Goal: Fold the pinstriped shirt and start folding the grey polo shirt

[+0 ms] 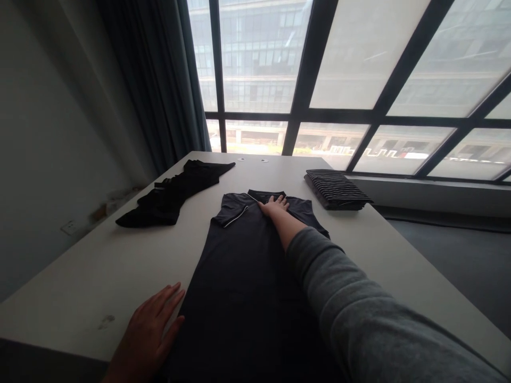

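Note:
A dark short-sleeved polo shirt lies spread flat on the white table, its collar at the far end and its hem toward me. White piping edges the collar and the left-side sleeve. My right hand rests open, fingers spread, on the shirt just below the collar; my forearm in a grey sleeve covers part of the shirt's right side. Near the shirt's left edge, my left hand is open with its fingers stretched out, close beside the lower side seam. Whether it touches the fabric I cannot tell.
On the white table, a crumpled black garment lies at the far left. A folded stack of striped clothes sits at the far right. Behind the table are a dark curtain and large framed windows.

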Demonstrator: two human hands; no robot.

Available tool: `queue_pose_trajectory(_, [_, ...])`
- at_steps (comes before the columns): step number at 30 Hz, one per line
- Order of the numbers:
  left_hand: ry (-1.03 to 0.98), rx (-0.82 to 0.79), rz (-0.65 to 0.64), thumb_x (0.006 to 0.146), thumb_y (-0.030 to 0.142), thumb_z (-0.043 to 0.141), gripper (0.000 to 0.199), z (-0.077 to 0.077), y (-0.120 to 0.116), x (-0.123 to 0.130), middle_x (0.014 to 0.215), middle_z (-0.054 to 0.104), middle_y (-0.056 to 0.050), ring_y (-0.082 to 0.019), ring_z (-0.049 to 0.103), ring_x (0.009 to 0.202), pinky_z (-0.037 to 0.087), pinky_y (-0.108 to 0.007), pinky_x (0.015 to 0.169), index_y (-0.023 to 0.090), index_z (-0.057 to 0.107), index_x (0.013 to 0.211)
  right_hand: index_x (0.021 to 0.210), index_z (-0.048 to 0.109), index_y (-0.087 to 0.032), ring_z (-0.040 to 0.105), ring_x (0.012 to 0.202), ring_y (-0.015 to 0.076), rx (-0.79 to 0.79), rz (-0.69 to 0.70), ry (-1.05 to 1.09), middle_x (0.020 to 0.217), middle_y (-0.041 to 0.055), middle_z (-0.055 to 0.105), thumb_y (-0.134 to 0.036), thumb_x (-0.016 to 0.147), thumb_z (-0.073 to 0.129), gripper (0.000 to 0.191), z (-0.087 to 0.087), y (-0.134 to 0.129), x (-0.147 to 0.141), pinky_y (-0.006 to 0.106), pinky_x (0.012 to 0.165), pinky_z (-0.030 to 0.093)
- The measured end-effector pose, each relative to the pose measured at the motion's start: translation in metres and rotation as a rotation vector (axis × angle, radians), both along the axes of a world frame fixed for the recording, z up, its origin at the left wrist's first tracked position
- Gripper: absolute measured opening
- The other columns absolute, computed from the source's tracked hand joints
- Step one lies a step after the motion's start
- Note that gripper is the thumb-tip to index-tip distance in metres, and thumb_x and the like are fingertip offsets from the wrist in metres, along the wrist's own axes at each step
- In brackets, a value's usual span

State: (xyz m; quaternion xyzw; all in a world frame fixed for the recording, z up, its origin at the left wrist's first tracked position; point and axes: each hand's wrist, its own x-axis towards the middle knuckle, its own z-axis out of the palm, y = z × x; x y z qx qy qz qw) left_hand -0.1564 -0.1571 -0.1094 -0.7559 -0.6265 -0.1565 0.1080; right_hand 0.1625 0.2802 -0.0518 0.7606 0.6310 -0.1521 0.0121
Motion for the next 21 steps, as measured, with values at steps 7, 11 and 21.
queue_pose_trajectory(7, [-0.033, -0.033, -0.068, 0.102, 0.056, 0.050, 0.061, 0.005, -0.002, -0.002, 0.164, 0.048, 0.000, -0.032, 0.055, 0.145, 0.053, -0.054, 0.113, 0.040, 0.046, 0.161, 0.175, 0.006, -0.023, -0.010, 0.162, 0.0419, -0.028, -0.040, -0.001, 0.172, 0.0188, -0.015, -0.087, 0.096, 0.035, 0.106, -0.004, 0.031, -0.003, 0.060, 0.130, -0.006])
queue_pose_trajectory(11, [0.052, -0.023, -0.133, 0.099, 0.052, 0.058, 0.063, 0.014, 0.000, 0.004, 0.166, 0.045, 0.000, -0.031, 0.052, 0.147, 0.048, -0.050, 0.117, 0.042, 0.045, 0.161, 0.174, 0.017, -0.028, 0.005, 0.161, 0.0439, 0.021, 0.019, -0.017, 0.174, 0.0179, -0.001, -0.090, 0.095, 0.029, 0.100, 0.000, 0.041, 0.001, 0.067, 0.128, 0.008])
queue_pose_trajectory(21, [0.129, 0.090, -0.172, 0.099, 0.047, 0.061, 0.062, 0.027, 0.002, 0.009, 0.165, 0.048, -0.001, -0.025, 0.052, 0.146, 0.039, -0.039, 0.117, 0.033, 0.049, 0.158, 0.170, 0.030, -0.033, 0.025, 0.155, 0.0427, 0.089, 0.080, -0.026, 0.171, 0.0134, 0.021, -0.073, 0.105, 0.024, 0.076, 0.004, 0.075, 0.023, 0.076, 0.122, 0.014])
